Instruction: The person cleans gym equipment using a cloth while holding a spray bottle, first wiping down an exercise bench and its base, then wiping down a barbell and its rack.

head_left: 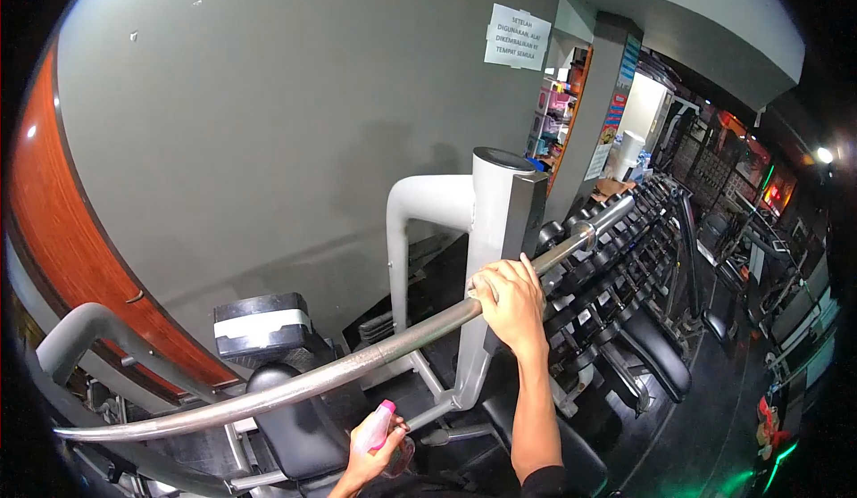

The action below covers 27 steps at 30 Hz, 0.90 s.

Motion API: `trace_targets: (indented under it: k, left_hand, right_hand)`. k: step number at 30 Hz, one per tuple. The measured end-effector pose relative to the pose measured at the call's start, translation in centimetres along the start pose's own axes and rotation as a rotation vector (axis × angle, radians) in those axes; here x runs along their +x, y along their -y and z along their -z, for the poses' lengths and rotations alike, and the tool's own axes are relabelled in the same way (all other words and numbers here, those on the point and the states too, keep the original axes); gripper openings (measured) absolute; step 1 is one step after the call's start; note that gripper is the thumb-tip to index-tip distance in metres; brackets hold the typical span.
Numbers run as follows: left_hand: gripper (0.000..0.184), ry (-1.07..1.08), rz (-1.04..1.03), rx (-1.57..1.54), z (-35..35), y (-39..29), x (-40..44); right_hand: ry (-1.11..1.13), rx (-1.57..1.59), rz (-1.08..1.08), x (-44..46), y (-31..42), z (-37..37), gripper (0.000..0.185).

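Note:
A long metal barbell (375, 355) runs from the lower left up to the right, in front of a white and grey rack upright (486, 221). My right hand (511, 303) lies over the bar near the upright, its fingers bent round the top; whether a cloth is under it cannot be made out. Below the bar, my left hand (370, 455) is closed round a small bottle with a pink cap (386, 406). The bottle's lower part is partly hidden by the fingers.
Behind the bar stand a black padded seat (299, 427) and a black and white box (261, 327). Dumbbells fill a rack (616, 266) at the right, with a black bench (656, 351) beside it. A paper sign (518, 37) hangs on the grey wall.

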<state>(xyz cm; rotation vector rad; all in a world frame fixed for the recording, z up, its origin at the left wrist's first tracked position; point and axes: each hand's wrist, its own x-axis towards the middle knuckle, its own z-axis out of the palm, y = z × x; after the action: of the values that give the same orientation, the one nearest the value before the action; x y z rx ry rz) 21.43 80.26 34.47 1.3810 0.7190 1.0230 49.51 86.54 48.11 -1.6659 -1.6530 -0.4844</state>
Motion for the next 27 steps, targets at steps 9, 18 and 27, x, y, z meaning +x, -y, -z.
trace_targets:
  k: [9,18,27]
  left_hand:
    - [0.019,-0.003,0.004,-0.026,0.2,0.4,-0.3]
    - [0.018,-0.021,0.009,-0.041,0.7,0.1,0.1]
    - [0.018,0.004,0.084,-0.070,0.2,1.1,0.8]
  right_hand:
    - [-0.467,0.171,0.039,-2.1,0.1,-3.8,0.029]
    - [-0.687,0.250,-0.126,-5.2,1.3,-5.0,0.041]
    - [-0.825,1.382,-0.934,-8.0,2.4,-3.0,0.053]
